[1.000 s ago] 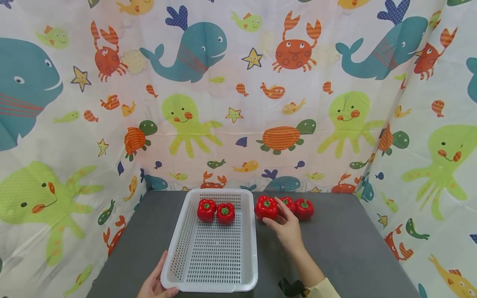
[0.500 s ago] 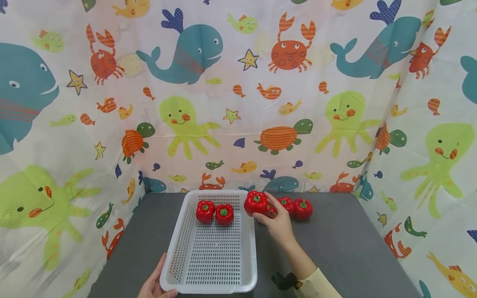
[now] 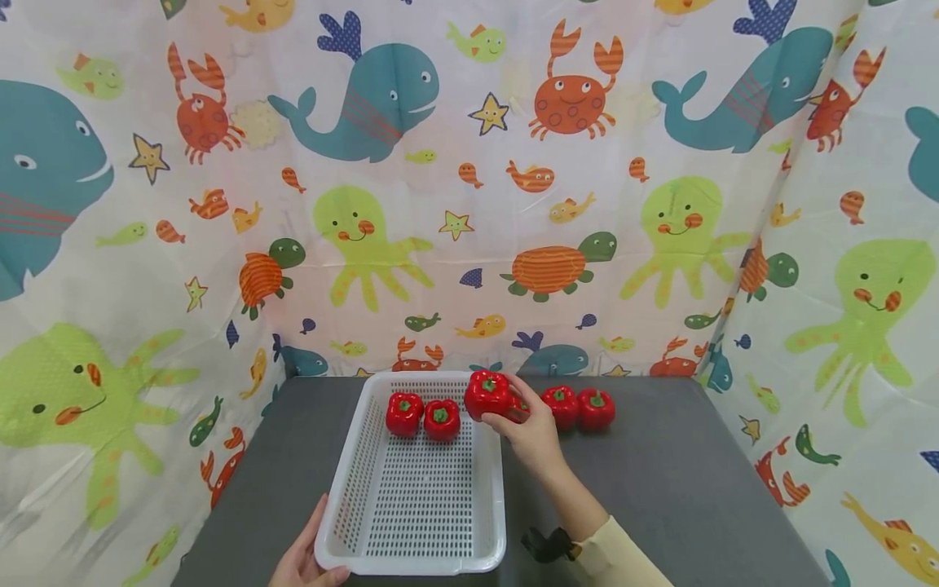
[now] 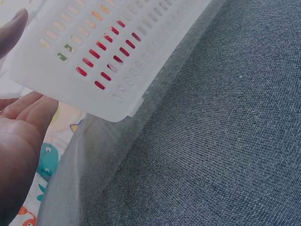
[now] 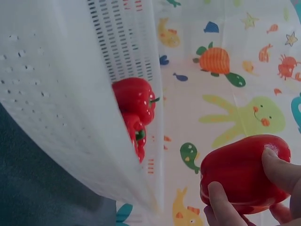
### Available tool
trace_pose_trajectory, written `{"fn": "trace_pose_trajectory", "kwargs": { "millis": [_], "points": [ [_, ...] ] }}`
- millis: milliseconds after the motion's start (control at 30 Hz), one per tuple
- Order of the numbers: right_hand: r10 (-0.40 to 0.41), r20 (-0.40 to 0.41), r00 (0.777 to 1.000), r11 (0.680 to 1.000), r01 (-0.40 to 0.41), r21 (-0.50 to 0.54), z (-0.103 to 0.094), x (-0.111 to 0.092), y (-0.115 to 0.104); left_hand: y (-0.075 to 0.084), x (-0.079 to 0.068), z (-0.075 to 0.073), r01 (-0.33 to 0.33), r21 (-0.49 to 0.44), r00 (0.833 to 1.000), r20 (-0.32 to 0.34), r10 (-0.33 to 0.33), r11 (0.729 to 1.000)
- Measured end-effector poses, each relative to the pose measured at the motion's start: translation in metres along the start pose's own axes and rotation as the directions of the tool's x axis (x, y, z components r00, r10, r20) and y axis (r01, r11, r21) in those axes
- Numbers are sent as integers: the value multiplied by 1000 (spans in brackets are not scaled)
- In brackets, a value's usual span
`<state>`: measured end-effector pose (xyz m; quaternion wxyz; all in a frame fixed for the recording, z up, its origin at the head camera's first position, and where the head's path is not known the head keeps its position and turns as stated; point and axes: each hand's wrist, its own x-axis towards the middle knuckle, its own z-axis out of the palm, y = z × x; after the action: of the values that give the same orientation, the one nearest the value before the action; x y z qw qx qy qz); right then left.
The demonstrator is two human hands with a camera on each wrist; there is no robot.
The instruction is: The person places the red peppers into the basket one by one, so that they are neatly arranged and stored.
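Observation:
My right hand (image 3: 537, 436) grips a red bell pepper (image 3: 487, 395) between thumb and fingers, raised over the right rim of a white perforated basket (image 3: 418, 514). In the right wrist view the held bell pepper (image 5: 244, 172) lies sideways, with fingertips on both its sides. Two red bell peppers, a left one (image 3: 404, 415) and a right one (image 3: 442, 421), sit side by side at the basket's far end. At the near left corner my left hand (image 3: 304, 554) holds the basket, thumb at the front and fingers along the side.
Right of the basket stand more red bell peppers: one (image 3: 518, 407) partly hidden behind my right fingers, one (image 3: 560, 408) in the middle and one (image 3: 596, 410) at the right. The dark grey table (image 3: 660, 489) ends at a sea-animal curtain (image 3: 469, 244).
My right hand has lifted the bell pepper and carried it left, from the table to above the basket's right rim. The left hand stays at the basket corner.

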<state>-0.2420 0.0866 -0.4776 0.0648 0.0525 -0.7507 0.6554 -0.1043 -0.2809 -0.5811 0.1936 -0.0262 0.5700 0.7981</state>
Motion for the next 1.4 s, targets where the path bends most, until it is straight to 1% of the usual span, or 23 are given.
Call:
{"fn": "trace_pose_trajectory", "kwargs": {
  "millis": [167, 367, 467, 600, 700, 933, 1033, 1167, 1267, 1367, 1400],
  "points": [
    [-17, 12, 1000, 1000, 18, -24, 9, 1, -1, 1, 1, 0, 6, 16, 1000, -8, -6, 1000],
    [-66, 33, 997, 998, 67, -10, 22, 2, -6, 1, 1, 2, 3, -2, 1000, -12, -3, 1000],
    [-77, 55, 996, 997, 77, -11, 31, 2, -9, 2, 1, 3, -2, -12, 1000, -15, 2, 1000],
    [-63, 107, 992, 997, 66, -27, 43, 0, -9, 0, -1, 4, -9, -25, 1000, -19, 8, 1000],
    [-48, 136, 990, 998, 51, -20, 50, -1, -9, -1, -1, 3, -9, -27, 1000, -21, 9, 1000],
    [-23, 143, 989, 1000, 23, -3, 63, -4, -8, 0, -1, 4, -15, -1, 1000, -15, 15, 1000],
    [-16, 148, 989, 1000, 16, 3, 69, -5, -8, 1, -2, 5, -17, -6, 1000, -25, 17, 1000],
    [-18, 153, 988, 1000, 21, -15, 77, -3, -9, 0, -2, 6, -23, 3, 999, -33, 23, 1000],
    [-17, 155, 988, 1000, 20, -18, 82, -1, -10, -1, -2, 4, -27, 7, 999, -18, 27, 1000],
    [-10, 161, 987, 1000, 10, 4, 86, 2, -9, -3, -2, 3, -26, 5, 1000, -14, 26, 1000],
    [-6, 166, 986, 1000, 3, 18, 87, 3, -8, -4, -1, 2, -34, 8, 999, -3, 34, 999]
  ]
}}
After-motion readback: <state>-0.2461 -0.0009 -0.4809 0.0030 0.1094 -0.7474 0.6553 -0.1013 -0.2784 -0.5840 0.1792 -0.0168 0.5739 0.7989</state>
